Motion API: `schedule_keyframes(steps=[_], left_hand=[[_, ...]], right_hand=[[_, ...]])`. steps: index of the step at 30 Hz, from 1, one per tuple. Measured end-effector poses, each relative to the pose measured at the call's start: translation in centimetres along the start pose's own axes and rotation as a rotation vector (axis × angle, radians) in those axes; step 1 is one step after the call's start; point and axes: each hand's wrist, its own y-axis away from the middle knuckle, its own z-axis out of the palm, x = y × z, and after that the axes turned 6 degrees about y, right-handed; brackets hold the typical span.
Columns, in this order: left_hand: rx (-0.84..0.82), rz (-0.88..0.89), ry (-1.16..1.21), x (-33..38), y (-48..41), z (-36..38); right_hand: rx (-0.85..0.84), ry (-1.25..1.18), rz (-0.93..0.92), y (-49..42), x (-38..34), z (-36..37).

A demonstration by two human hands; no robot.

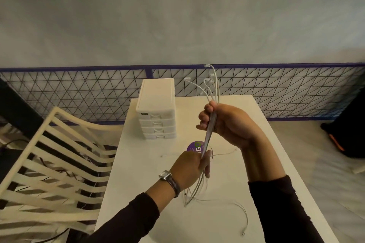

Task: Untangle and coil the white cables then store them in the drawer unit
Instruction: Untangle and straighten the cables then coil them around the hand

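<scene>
Left hand (187, 167) and right hand (231, 124) hold cables (208, 139) over table (207, 229) near fence (79, 92).

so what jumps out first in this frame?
The bundle of white cables is stretched taut mid-frame, the right hand gripping its upper part and the left hand the lower, connector ends fanning out above. Behind it, the white drawer unit stands at the table's far left. A loose cable end trails across the white table near the front.

Long dark sleeves (280, 209); a silver watch (165, 175) on a dark strap (176, 186) sits between the left sleeve (126, 221) and left hand (189, 167).
</scene>
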Motion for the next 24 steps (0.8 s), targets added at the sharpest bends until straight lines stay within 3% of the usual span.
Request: schedule_keyframes(steps=[9,22,24], left_hand=[[0.034,-0.05,-0.053,-2.5,0.0,1.6],[-0.061,-0.217,-0.174,-8.0,0.5,3.3],[-0.138,-0.246,-0.148,-7.9,0.0,2.9]], right_hand=[[0.07,0.045,-0.015,0.3,-0.5,0.9],[0.037,0.238,-0.115,0.7,-1.9,2.4],[0.013,0.218,-0.131,0.7,-1.8,2.3]])
